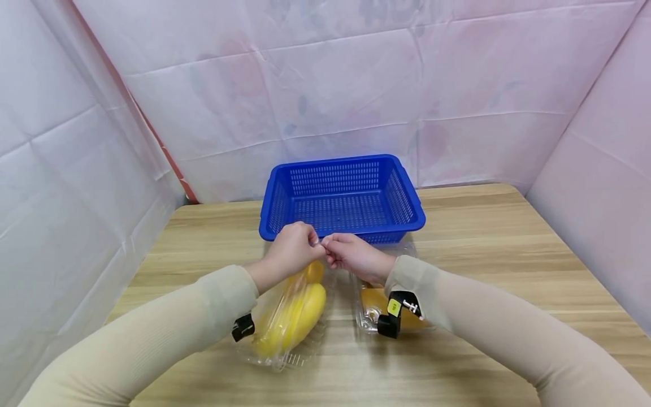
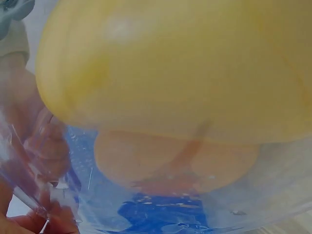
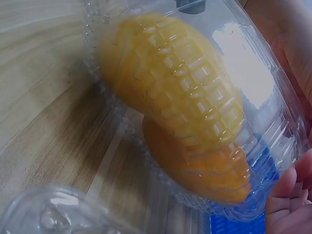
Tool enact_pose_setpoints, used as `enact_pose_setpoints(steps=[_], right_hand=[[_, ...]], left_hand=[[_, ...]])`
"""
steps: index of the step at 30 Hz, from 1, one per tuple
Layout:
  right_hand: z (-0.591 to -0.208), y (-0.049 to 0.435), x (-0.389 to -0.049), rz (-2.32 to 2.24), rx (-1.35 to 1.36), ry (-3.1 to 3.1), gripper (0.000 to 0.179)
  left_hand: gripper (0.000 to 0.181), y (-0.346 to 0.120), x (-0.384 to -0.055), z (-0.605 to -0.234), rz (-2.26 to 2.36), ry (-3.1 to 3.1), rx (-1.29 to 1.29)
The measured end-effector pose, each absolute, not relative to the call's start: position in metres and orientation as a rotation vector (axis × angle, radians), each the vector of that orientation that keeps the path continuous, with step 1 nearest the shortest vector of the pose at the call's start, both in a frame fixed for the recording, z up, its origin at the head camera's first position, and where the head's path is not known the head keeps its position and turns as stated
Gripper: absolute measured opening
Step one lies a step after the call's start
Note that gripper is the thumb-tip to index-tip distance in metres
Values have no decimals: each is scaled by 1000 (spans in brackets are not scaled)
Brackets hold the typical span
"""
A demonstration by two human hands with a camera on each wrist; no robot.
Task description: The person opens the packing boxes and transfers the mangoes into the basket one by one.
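Between the two hands, just in front of the blue basket (image 1: 342, 195): fingers of left hand (image 1: 291, 249) and right hand (image 1: 351, 255) curled, tips meeting, pinching something thin and clear; exactly what they pinch cannot be told. Under left wrist: clear plastic clamshell (image 1: 285, 350) on wooden surface (image 1: 483, 249), holding yellow mango-like fruit (image 1: 295, 316). Under right wrist: second clear clamshell (image 3: 273, 112) holding yellow fruit scored in cubes (image 3: 185, 92). Behind: pale cloth backdrop (image 1: 356, 85).
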State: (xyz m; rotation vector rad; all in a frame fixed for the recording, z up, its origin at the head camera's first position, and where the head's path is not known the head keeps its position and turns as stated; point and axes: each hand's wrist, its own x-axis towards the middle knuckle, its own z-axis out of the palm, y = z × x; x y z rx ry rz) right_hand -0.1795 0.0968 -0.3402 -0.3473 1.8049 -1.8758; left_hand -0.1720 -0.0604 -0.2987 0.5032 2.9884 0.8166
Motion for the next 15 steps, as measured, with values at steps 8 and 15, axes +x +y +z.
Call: enact_pose_setpoints(steps=[8, 15], right_hand=[[-336, 94, -178, -1845, -364, 1844, 20], [-334, 93, -177, -1840, -377, 1858, 20]], left_hand=[[23, -63, -173, -300, 858, 2993, 525], [21, -66, -173, -299, 924, 2948, 501]])
